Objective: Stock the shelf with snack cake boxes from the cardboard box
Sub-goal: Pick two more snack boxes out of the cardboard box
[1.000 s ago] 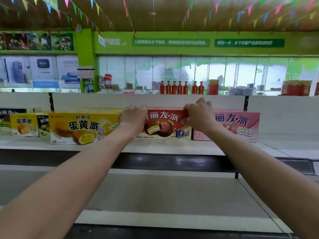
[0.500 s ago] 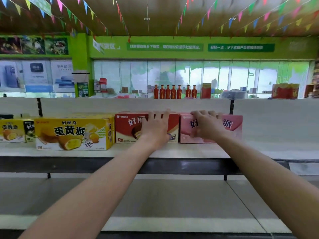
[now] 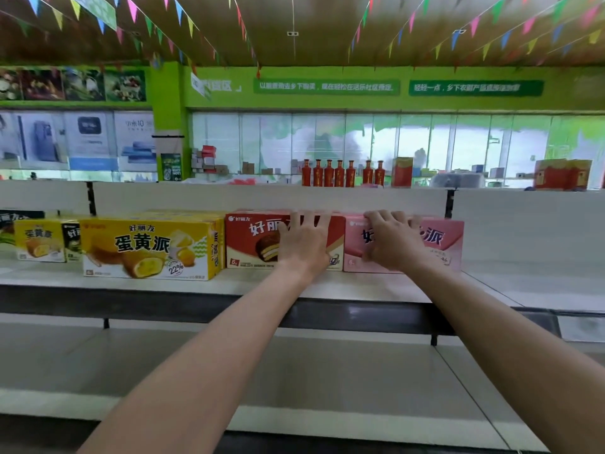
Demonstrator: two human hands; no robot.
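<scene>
A red snack cake box [image 3: 253, 239] stands on the top shelf [image 3: 376, 288], with a pink box [image 3: 442, 244] touching it on the right. My left hand [image 3: 304, 242] lies flat with straight fingers against the red box's front. My right hand [image 3: 391, 240] presses on the front of the pink box, fingers bent over its upper edge. A large yellow box [image 3: 147, 247] stands left of the red one. The cardboard box is out of view.
Smaller yellow and dark boxes [image 3: 42, 239] sit at the far left of the top shelf. A lower shelf [image 3: 294, 381] runs below my arms. Red bottles [image 3: 340, 173] and cartons stand on a counter behind the shelf's white back panel.
The red box went from held at its ends to standing beside the pink box. My left hand now lies flat on its front; my right hand moved onto the pink box.
</scene>
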